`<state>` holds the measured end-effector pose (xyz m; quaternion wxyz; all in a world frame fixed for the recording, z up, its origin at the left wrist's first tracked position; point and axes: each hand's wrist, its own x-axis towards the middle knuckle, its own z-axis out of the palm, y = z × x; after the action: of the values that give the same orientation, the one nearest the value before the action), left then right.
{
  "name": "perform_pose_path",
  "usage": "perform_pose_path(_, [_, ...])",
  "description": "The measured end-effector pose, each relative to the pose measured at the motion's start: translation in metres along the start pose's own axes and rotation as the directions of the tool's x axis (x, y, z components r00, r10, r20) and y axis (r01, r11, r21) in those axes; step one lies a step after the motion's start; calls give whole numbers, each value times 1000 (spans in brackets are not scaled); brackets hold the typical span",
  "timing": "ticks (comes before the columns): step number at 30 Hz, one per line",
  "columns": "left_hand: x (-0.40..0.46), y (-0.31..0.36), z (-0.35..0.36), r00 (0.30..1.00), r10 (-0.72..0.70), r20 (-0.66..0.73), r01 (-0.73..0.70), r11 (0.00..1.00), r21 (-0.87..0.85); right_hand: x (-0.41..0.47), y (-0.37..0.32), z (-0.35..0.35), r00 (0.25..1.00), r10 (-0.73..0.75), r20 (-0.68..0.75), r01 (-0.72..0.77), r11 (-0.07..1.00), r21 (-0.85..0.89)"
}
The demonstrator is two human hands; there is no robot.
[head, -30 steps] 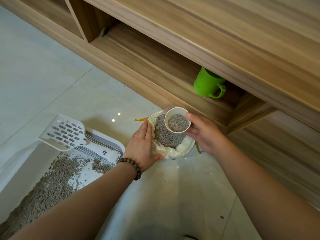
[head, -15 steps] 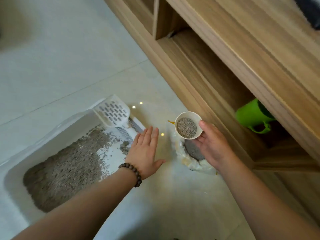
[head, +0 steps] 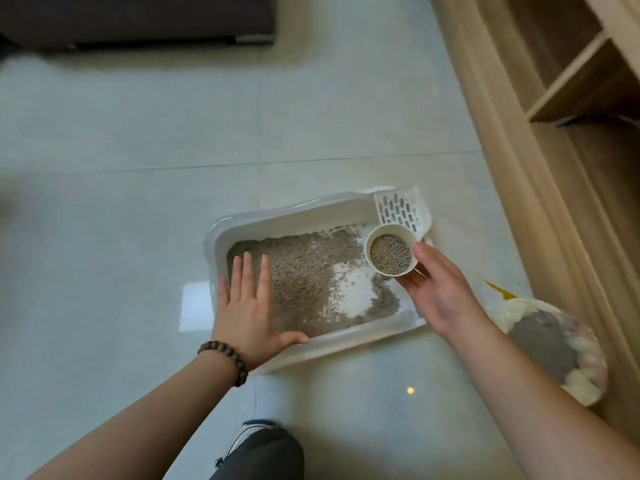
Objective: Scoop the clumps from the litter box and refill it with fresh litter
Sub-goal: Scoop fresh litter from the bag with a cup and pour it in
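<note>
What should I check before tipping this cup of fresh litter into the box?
1. Cup full and upright in right hand: ok.
2. Cup over litter box, above its right end: ok.
3. Bare patch on the box floor near the cup to aim at: ok.
4. Left hand open, flat over the box's left corner, clear of the pour: ok.
5. Scoop resting at the far right corner, out of the way: ok.
6. All clumps removed: cannot tell.

floor [head: 138,133]: pale tiles | wooden shelf unit [head: 554,133]: right | dark furniture [head: 138,19]: far left
</note>
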<state>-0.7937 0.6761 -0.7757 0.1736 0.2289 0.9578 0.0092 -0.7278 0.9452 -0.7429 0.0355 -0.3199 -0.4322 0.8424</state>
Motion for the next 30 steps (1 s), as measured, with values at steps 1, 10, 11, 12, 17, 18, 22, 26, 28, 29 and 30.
perform_pose_path(1, [-4, -8, 1, 999, -36, 6, 36, 999, -12, 3, 2, 8, 1000, 8, -2, -8, 1000, -22])
perform_pose_path(10, [-33, -43, 13, 992, -123, 38, 129, 953, -273, 23, 21, 69, 1000, -23, -5, 19, 920, -391])
perform_pose_path(11, [-35, -44, 14, 993, -115, 40, 122, 947, -296, 23, 26, 78, 1000, -15, 24, 24, 894, -447])
perform_pose_path(12, [-36, -45, 15, 993, -109, 42, 117, 942, -315, 23, 30, 86, 999, -19, 39, 36, 875, -484])
perform_pose_path(17, [-37, -45, 14, 993, -107, 43, 115, 931, -346, 35, 40, 119, 991, -120, 51, 127, 809, -574])
perform_pose_path(18, [-37, -44, 12, 993, -105, 48, 115, 933, -342, 38, 42, 122, 989, -141, 44, 139, 787, -601])
perform_pose_path(22, [-38, -42, 8, 993, -110, 49, 120, 939, -322, 39, 46, 136, 976, -192, 99, 202, 649, -734])
perform_pose_path(26, [-37, -44, 12, 992, -118, 49, 128, 935, -330, 44, 39, 148, 949, -290, 123, 274, 568, -776])
perform_pose_path(28, [-37, -44, 13, 992, -119, 40, 126, 933, -337, 47, 36, 153, 932, -338, 127, 302, 537, -788])
perform_pose_path(29, [-37, -45, 14, 992, -119, 36, 124, 933, -339, 47, 35, 155, 926, -352, 138, 315, 517, -796])
perform_pose_path(30, [-37, -45, 15, 992, -118, 35, 123, 933, -338, 47, 34, 157, 921, -359, 152, 326, 495, -805])
